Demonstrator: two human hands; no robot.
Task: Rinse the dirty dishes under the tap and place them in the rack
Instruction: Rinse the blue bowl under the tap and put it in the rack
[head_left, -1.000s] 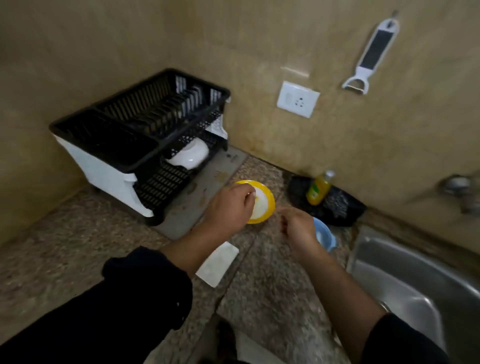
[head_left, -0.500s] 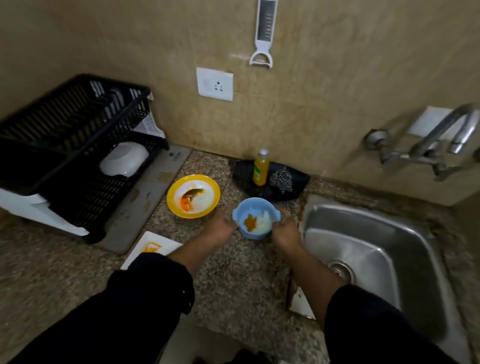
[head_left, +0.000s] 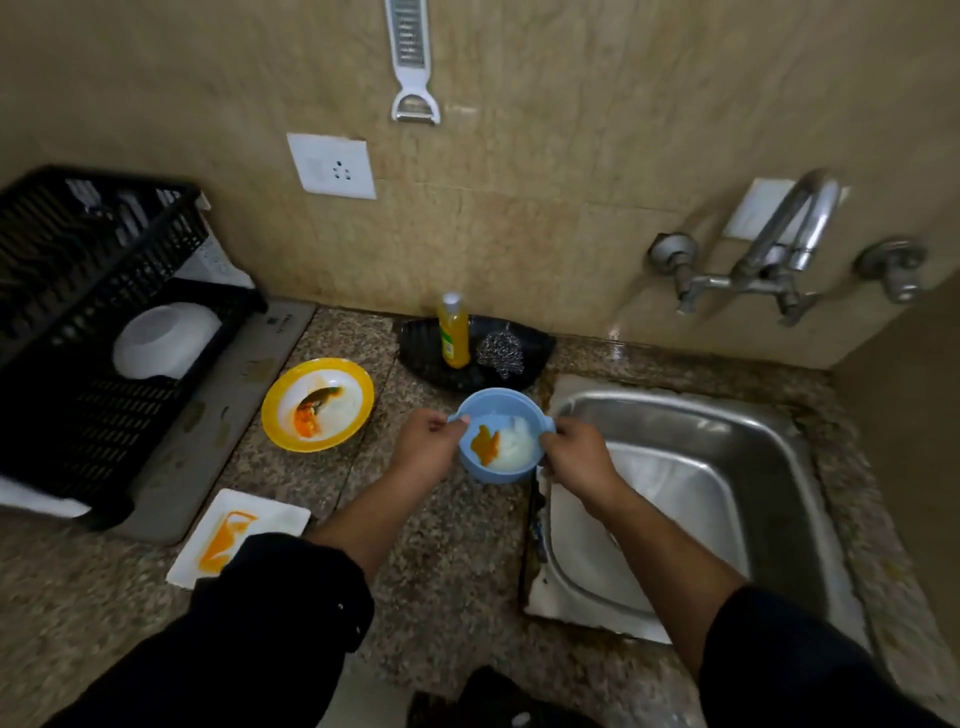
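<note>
- A second ago my left hand (head_left: 426, 449) was on the yellow plate (head_left: 358, 384) and my right hand (head_left: 576, 454) only near the blue bowl (head_left: 501, 436). Now both hands are on the bowl, so this is the dish I rinse first.
- The yellow plate is back on the bench (head_left: 447, 545) in front of the rack (head_left: 78, 291), still smeared orange. The white square plate (head_left: 270, 512) lies dirty near the bench's front edge.
- My left hand is closed, with its thumb and fingers pinching the bowl's left handle.
- My right hand is closed too, with its fingers curled round the right handle.
- The bowl sits between my hands at the bench's sink-side edge, just beside the sink (head_left: 727, 431), with an orange smear and white residue inside. I cannot tell whether it has left the bench.
- The tap (head_left: 789, 234) is over the sink's far side, well apart from the bowl, and I see no water running. My guess is that I carry the bowl right next.
- One white bowl (head_left: 161, 338) is already in the rack.
</note>
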